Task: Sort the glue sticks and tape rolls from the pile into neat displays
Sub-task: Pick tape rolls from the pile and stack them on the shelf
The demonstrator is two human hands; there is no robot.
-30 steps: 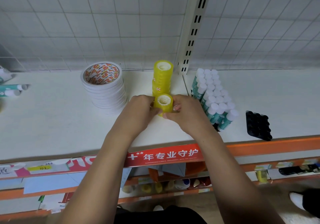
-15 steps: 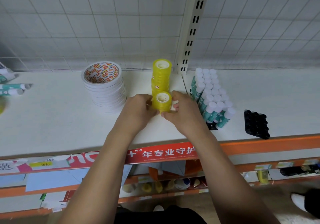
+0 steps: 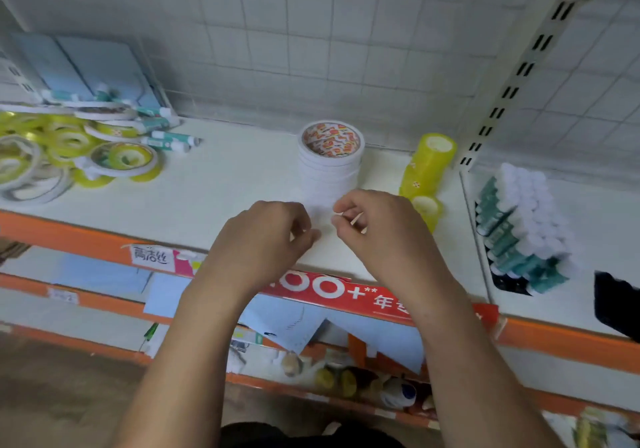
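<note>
Left hand (image 3: 266,236) and right hand (image 3: 377,232) hover loosely curled, grasping nothing, with the small yellow tape roll (image 3: 427,209) just right of the right hand, nearer than the yellow stack (image 3: 429,167).

Person at the shelf, as observed. Left hand (image 3: 263,239) and right hand (image 3: 384,236): bare. Left forearm (image 3: 194,343) and right forearm (image 3: 460,343): bare along their whole visible length. Black garment (image 3: 311,435) on the torso, plain, seen only as a narrow strip; fabric detail too blurred to record.
</note>
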